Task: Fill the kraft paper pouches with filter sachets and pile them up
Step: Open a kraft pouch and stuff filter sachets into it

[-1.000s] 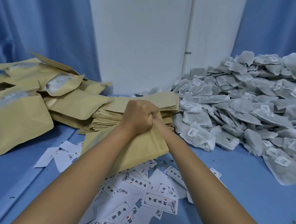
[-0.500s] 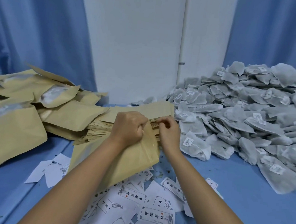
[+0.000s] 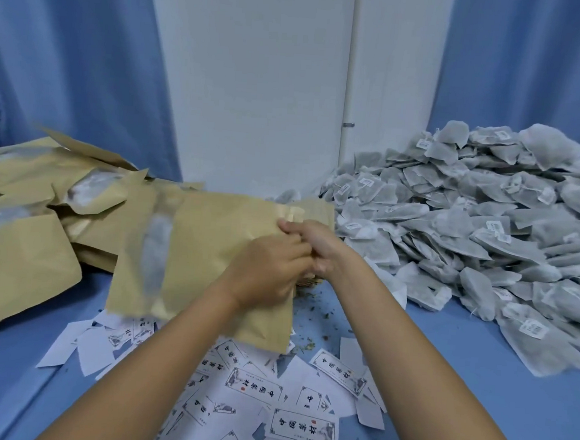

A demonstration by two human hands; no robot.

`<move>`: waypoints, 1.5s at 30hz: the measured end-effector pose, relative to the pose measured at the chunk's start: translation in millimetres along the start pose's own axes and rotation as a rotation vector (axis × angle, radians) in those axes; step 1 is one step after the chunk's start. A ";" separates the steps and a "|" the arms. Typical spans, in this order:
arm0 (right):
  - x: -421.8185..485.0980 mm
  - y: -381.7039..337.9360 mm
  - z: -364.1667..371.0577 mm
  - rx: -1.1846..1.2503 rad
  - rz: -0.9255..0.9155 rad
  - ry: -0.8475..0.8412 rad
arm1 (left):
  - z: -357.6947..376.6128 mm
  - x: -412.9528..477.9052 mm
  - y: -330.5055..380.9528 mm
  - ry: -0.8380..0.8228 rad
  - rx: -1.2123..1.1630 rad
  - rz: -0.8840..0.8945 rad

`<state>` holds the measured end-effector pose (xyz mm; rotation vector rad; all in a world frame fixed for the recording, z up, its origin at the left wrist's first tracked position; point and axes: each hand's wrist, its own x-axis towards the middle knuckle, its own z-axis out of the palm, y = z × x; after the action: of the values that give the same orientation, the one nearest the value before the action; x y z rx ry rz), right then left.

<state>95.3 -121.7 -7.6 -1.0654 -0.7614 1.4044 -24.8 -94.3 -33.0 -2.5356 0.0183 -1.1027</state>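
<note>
A kraft paper pouch [image 3: 210, 255] with a frosted window strip hangs tilted above the table's middle. My left hand [image 3: 267, 273] grips its right edge, fingers curled over the paper. My right hand [image 3: 309, 243] pinches the pouch's top right corner, touching the left hand. A big heap of grey filter sachets [image 3: 480, 229] fills the right side. Filled kraft pouches [image 3: 42, 202] lie piled on the left. The stack of flat pouches [image 3: 306, 283] is almost wholly hidden behind the held pouch and my hands.
White printed paper labels [image 3: 256, 389] lie scattered on the blue table [image 3: 457, 403] in front of me. Loose bits of tea speck the table near the sachets. Blue curtains and a white wall stand close behind.
The pouch has been lifted and swung to the left, its window side now facing me. My right hand came back from the flat stack's edge to the pouch's top corner. The camera tilted up a little.
</note>
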 end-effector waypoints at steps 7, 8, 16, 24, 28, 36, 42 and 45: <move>22.9 10.9 -17.6 0.848 -0.164 0.209 | 8.4 -22.1 0.9 0.254 -0.252 -1.347; 24.6 19.5 -20.4 0.887 -0.162 0.236 | 10.3 -28.0 2.9 0.292 -0.523 -1.543; 25.3 82.2 -52.2 0.607 -0.255 0.502 | 34.0 -67.2 7.4 0.535 -1.361 -1.832; 16.0 90.6 -70.2 0.323 -0.344 0.660 | 38.4 -78.0 14.3 0.536 -1.172 -1.746; 13.9 92.7 -70.6 0.338 -0.344 0.671 | 38.7 -74.2 16.1 0.497 -1.089 -1.699; 9.9 95.2 -64.3 0.247 -0.274 0.623 | 42.0 -75.6 22.9 0.486 -1.018 -1.650; 7.7 101.0 -52.5 0.273 -0.250 0.536 | 44.3 -75.0 27.4 0.512 -0.951 -1.648; 9.1 103.1 -50.3 0.258 -0.257 0.578 | 44.6 -73.5 30.9 0.506 -0.960 -1.638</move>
<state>101.7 -133.0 -122.0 -1.0532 -0.2719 0.8784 -40.0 -96.5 -123.1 -2.5108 -2.1335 -2.7178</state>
